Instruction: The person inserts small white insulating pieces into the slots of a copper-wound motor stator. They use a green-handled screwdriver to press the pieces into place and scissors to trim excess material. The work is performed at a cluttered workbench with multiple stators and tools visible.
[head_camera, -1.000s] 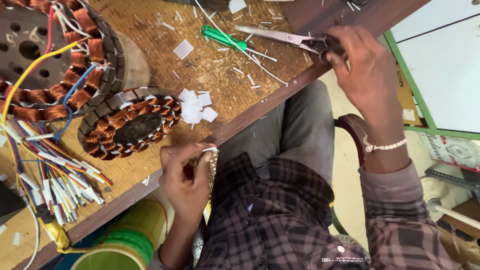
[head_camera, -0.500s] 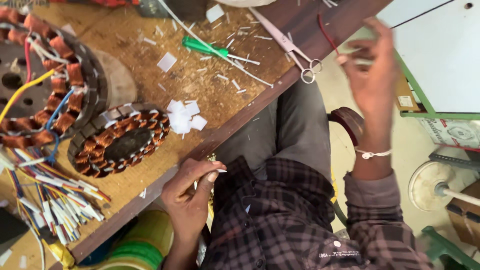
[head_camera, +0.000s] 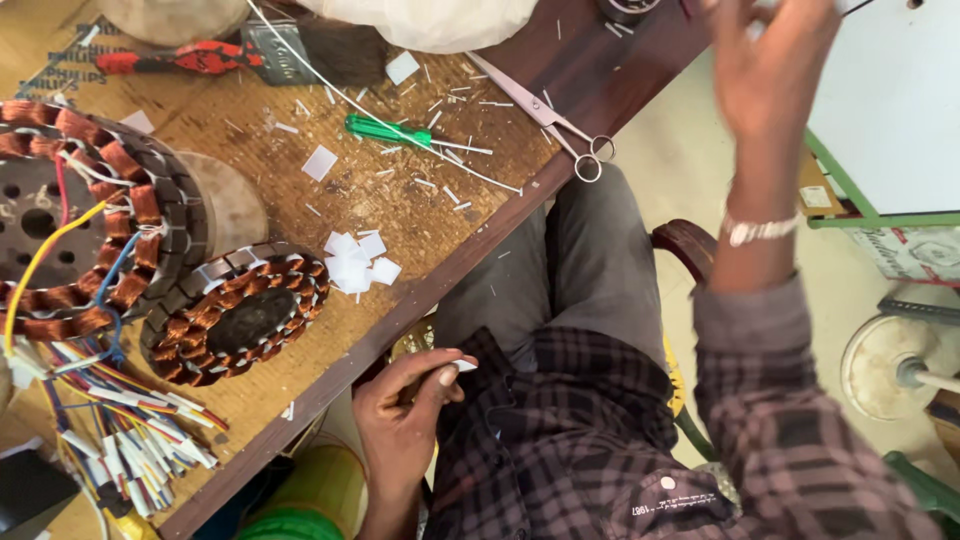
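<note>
While sitting close to the wooden table (head_camera: 400, 200), working on motor parts wound with copper wire. Lying far over on the left of the table top, a big round coil ring (head_camera: 110, 200) with red, yellow and blue wires, and just beside it, nearer the edge, a smaller coil ring (head_camera: 235, 315). Spilling off the corner below them, a bunch of coloured wires (head_camera: 130, 440). Lifting the right hand (head_camera: 770, 60) high up past the far end of the table, well away from everything; fingers blurry and partly cut off at the top, so not possible to tell whether gripping anything or loose. Keeping the left hand (head_camera: 400, 420) low, under the table edge and by the lap. Resting near the far edge, scissors (head_camera: 545, 110), and next to those a green screwdriver (head_camera: 385, 130) among tiny clippings. Sitting just beside the smaller ring, a little heap of white paper squares (head_camera: 355, 262). Pinching one small white piece (head_camera: 463, 366) between left thumb and finger, tight and steady. Looking like the step of getting a paper bit ready for the ring's slots. For any next move, needing a gentle pinch, a careful lift up over the table edge, and a neat line-up with a gap between the copper coils.
</note>
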